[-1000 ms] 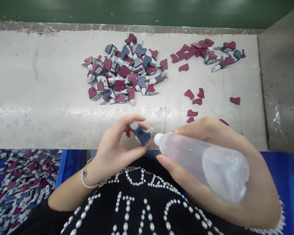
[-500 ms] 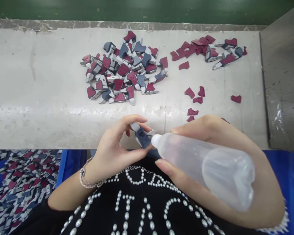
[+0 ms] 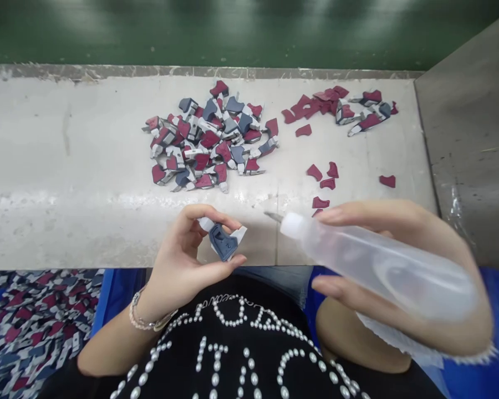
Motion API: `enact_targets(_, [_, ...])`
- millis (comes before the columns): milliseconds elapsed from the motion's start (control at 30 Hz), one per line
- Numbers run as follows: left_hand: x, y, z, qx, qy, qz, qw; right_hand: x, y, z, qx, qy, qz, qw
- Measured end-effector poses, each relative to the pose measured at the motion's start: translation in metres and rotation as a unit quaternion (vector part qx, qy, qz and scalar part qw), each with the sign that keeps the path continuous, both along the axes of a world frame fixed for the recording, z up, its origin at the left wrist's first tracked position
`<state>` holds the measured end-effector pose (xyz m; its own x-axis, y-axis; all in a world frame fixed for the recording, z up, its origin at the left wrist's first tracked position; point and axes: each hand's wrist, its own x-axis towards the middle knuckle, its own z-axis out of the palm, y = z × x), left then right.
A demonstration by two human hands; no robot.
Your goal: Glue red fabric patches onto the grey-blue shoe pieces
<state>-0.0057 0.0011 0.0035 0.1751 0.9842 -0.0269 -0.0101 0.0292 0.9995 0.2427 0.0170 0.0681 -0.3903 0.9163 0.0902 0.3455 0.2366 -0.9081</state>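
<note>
A heap of maroon and grey cut pieces [image 3: 208,147] is piled on a concrete ledge [image 3: 66,138], maroon scraps [image 3: 303,108] are scattered to its right, and more pieces [image 3: 25,316] are held in a blue tray [image 3: 112,293]

Bright, even light from above, with only faint soft shadows. Pale streaks of glare across the glossy green wall [image 3: 249,33] and the front of the white ledge [image 3: 66,208]. Slight motion blur on the right hand [image 3: 416,219] and squeeze bottle [image 3: 382,266]. Wide-angle bowing toward the edges.

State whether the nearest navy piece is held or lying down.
Held: the left hand pinches the navy piece between thumb and fingers.
</note>
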Motion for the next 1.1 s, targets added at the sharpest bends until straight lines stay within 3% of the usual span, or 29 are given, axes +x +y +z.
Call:
enact_targets(233, [-0.008,0.001,-0.017,-0.048,-0.008,0.031,0.998,-0.012,0.032,-0.054,-0.114,0.142,0.026,0.983])
enact_targets(433, [-0.016,0.006,-0.040,-0.127,0.012,0.033,0.991,-0.049,0.055,-0.083,-0.061,0.026,-0.017,0.998])
enact_targets(533, [-0.017,0.008,-0.047,-0.156,0.029,0.029,0.987,-0.051,0.058,-0.086,-0.060,-0.007,-0.021,0.998])
enact_targets(600, [-0.017,0.009,-0.050,-0.166,0.014,0.026,0.986,-0.037,0.056,-0.083,-0.057,-0.031,-0.031,0.997])
enact_targets(700, [-0.016,0.009,-0.051,-0.184,-0.031,0.011,0.982,-0.002,0.058,-0.077,-0.044,-0.089,-0.103,0.990])
enact_targets(833, [-0.013,0.006,-0.046,-0.193,-0.034,0.003,0.981,0.034,0.081,-0.081,-0.044,-0.182,-0.195,0.963])
enact_targets(967, [-0.011,0.004,-0.038,-0.154,-0.016,0.018,0.988,0.037,0.106,-0.090,-0.083,-0.227,-0.158,0.958])
enact_targets(1100, [-0.009,0.001,-0.033,-0.118,-0.007,0.051,0.992,0.030,0.097,-0.081,-0.126,-0.215,-0.134,0.959])
